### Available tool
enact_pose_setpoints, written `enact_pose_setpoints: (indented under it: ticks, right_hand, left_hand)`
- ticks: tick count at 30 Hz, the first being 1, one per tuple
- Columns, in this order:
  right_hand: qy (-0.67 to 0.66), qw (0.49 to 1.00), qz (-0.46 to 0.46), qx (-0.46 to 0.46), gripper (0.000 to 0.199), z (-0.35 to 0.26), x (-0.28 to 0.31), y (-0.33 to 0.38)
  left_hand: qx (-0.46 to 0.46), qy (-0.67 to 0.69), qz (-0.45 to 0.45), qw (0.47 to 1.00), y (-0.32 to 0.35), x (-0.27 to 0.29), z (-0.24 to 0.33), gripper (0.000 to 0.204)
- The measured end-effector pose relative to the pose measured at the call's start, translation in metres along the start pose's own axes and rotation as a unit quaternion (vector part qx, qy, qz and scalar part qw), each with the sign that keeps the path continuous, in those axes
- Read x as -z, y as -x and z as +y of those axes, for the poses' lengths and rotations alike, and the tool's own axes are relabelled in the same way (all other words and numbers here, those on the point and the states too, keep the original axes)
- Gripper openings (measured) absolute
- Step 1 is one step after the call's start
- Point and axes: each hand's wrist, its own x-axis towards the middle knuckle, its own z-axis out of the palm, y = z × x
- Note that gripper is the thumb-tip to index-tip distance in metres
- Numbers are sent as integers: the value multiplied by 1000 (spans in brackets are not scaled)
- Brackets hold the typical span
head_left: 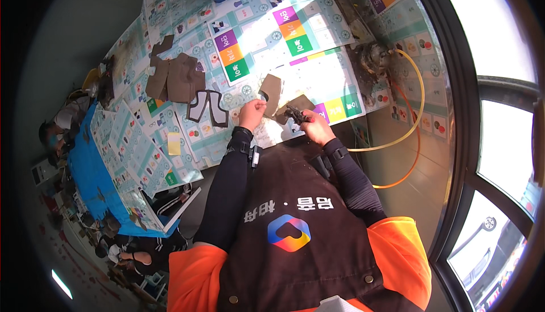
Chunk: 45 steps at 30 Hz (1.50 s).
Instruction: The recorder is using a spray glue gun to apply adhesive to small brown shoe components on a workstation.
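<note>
Roughly counted: one brown leather piece (272, 92) pinched at its lower edge in closed left hand (252, 113); one second brown piece (296, 106) just beyond right fingertips; one dark tool (296, 114) gripped in curled right hand (315, 127); several brown cutouts (173, 76) heaped well left of left fingers; both forearms raised forward, wrists bent inward over printed sheets (318, 79).

A single fisheye view looks steeply down from the person's head, close over their dark apron (295, 227) and both forearms. It faces the table (318, 74) just beyond; a window (499, 142) curves along the right, the floor falls away left.
</note>
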Motion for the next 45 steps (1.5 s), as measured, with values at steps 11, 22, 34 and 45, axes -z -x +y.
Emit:
enact_pose_setpoints:
  ticks: [11, 22, 34, 45]
  right_hand:
    - [-4, 998, -21, -55, 25, -1, -4, 5]
    - [-23, 995, 93, -34, 40, 26, 13, 4]
    - [-69, 979, 173, -77, 39, 31, 24, 7]
    - [-67, 986, 144, -52, 35, 22, 19, 11]
  left_hand:
    - [10, 6, -25, 1000, 2, -1, 1, 18]
    - [-3, -6, 3, 1000, 3, 0, 3, 18]
    - [8, -3, -6, 1000, 4, 2, 7, 18]
    - [2, -11, 4, 1000, 8, 2, 12, 19]
